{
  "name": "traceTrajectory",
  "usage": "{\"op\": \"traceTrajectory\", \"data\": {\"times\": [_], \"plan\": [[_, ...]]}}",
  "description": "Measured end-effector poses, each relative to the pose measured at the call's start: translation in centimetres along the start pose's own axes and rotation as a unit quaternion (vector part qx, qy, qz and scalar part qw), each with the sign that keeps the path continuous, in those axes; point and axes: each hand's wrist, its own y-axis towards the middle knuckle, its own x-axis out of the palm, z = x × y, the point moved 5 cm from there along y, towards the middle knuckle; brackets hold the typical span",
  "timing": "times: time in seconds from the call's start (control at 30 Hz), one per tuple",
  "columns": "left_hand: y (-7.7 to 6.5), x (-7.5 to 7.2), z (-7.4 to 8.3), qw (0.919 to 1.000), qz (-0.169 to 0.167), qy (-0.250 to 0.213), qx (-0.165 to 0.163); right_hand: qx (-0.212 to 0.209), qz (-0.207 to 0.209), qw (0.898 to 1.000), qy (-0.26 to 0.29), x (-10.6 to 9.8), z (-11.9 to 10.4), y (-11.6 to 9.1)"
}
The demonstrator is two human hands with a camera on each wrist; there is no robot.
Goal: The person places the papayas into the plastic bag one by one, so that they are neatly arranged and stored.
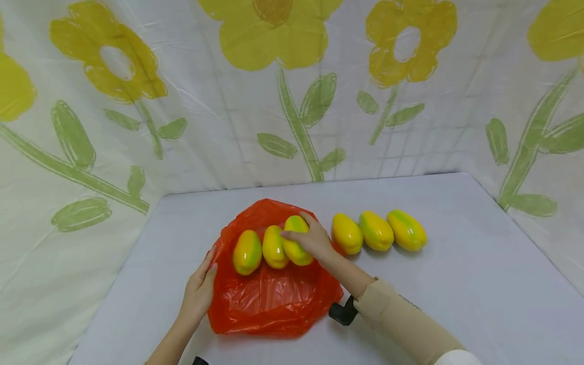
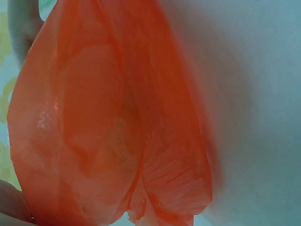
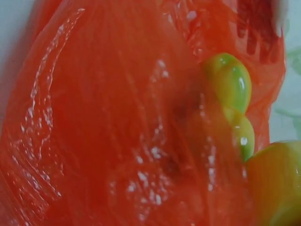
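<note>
A red plastic bag (image 1: 269,299) lies spread with its mouth open. My left hand (image 1: 197,291) holds its left edge, thumb on the inner side. Over the bag's right side, my right hand (image 1: 315,239) grips a yellow-green papaya (image 1: 295,222) from above, thumb on its left. Two more papayas lie in the bag beside it, a middle one (image 1: 275,247) and a left one (image 1: 248,252). In the right wrist view, red film (image 3: 117,117) covers much of the picture, with a papaya (image 3: 278,183) at the lower right. Bag plastic (image 2: 94,117) fills most of the left wrist view.
Right of the bag stand three papayas in a row: a near one (image 1: 348,234), a middle one (image 1: 376,231) and a far-right one (image 1: 407,230). They rest on a white table (image 1: 456,304). Behind hangs a flower-printed curtain (image 1: 219,132).
</note>
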Motion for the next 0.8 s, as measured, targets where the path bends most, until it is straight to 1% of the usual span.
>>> {"op": "traceTrajectory", "data": {"times": [0.17, 0.37, 0.47, 0.67, 0.8], "plan": [[-0.1, 0.0, 0.0, 1.0000, -0.001, -0.004, -0.007, -0.006, 0.009, 1.000, -0.006, 0.0, 0.3, 0.3], [-0.2, 0.0, 0.2, 1.0000, 0.002, -0.001, -0.002, -0.001, 0.022, 1.000, -0.022, -0.4, 1.0, 0.7], [-0.1, -0.1, 0.2, 1.0000, 0.004, -0.001, 0.000, -0.001, 0.024, 0.999, -0.031, -0.5, 1.2, 0.8], [-0.2, 0.0, 0.2, 1.0000, 0.003, -0.001, -0.006, -0.017, 0.028, 0.998, -0.048, -0.6, 1.3, 0.8], [-0.2, 0.0, 0.1, 1.0000, 0.003, 0.000, -0.007, -0.014, 0.023, 0.998, -0.065, -0.5, 1.5, 0.9]]}}
